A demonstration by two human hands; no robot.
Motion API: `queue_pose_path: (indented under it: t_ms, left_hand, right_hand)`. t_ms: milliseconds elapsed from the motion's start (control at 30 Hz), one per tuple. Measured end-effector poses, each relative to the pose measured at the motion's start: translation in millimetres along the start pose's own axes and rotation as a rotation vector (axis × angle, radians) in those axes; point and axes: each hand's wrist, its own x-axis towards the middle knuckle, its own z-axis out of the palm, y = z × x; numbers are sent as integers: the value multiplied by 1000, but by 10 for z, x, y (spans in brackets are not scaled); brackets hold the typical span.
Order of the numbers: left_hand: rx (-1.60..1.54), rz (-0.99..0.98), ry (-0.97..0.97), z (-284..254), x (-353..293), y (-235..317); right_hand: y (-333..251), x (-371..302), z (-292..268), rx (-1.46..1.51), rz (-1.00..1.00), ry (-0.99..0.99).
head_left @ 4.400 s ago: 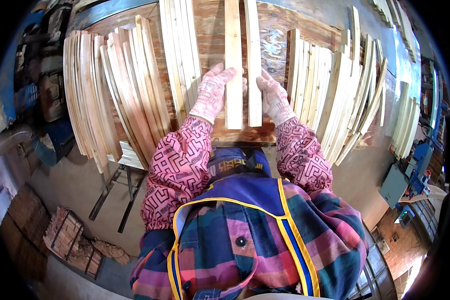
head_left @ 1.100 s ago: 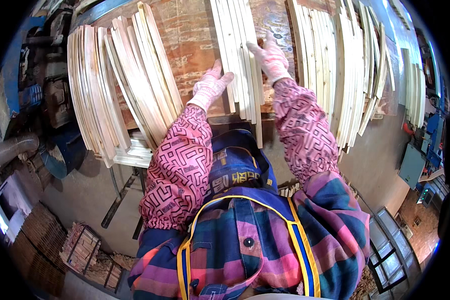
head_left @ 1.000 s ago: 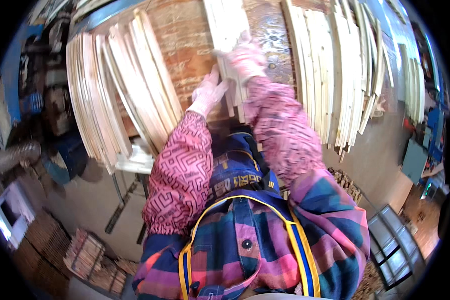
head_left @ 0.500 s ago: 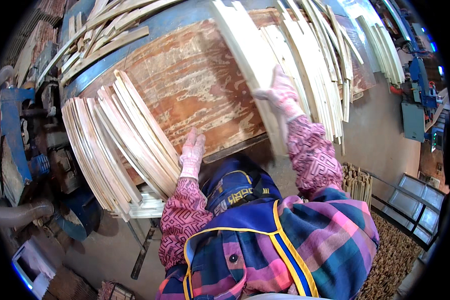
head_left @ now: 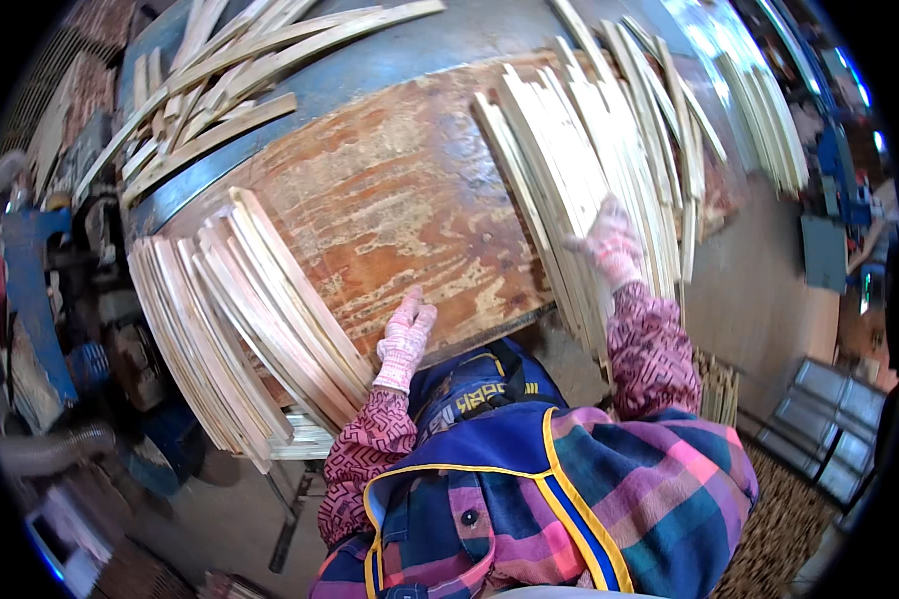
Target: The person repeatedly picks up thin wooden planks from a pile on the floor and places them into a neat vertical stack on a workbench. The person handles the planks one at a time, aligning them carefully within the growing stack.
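Both my hands wear pale pink knitted gloves. My right hand [head_left: 611, 245] rests on the right-hand pile of pale wooden strips [head_left: 554, 150], thumb spread to the left and fingers pointing away from me. My left hand [head_left: 407, 334] is held over the near edge of the worn brown plywood board [head_left: 390, 190], its fingers stretched out and nothing in them. Just left of it lies the left-hand pile of wooden strips [head_left: 260, 309], roughly side by side, their near ends jutting past the board.
Loose wooden sticks [head_left: 220, 90] lie crisscrossed on the blue tabletop [head_left: 400, 45] at the far left. Another stack of strips [head_left: 769, 120] stands at the far right. Blue machinery [head_left: 30, 290] and a grey hose [head_left: 55, 449] are on the left. A metal-framed rack [head_left: 819, 419] stands right.
My right hand has moved right and nearer to me. The leftmost strips of the right pile have shifted right, baring more board. My left hand stays near the board's front edge, fingers extended.
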Motion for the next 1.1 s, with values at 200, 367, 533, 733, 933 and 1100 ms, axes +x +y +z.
queue_pose_path:
  t_ms: [200, 367, 533, 733, 933, 1100]
  left_hand:
    - [148, 155, 33, -220, 320, 137]
    - [109, -12, 166, -490, 575, 635]
    - [-575, -1, 439, -817, 485, 432]
    - [-747, -99, 439, -703, 196, 484]
    - [235, -100, 671, -722, 222, 244]
    - [-485, 185, 556, -875, 552, 797]
  right_hand:
    - [-599, -12, -132, -313, 82, -118]
    - [-1715, 538, -369, 351, -545, 85]
    - [-3832, 1246, -71, 99, -1121, 115]
    - [-5267, 1580, 504, -69, -1003, 249]
    - [-5363, 1996, 196, -189, -1160, 121]
    - [-4501, 1386, -327, 174, -731, -574]
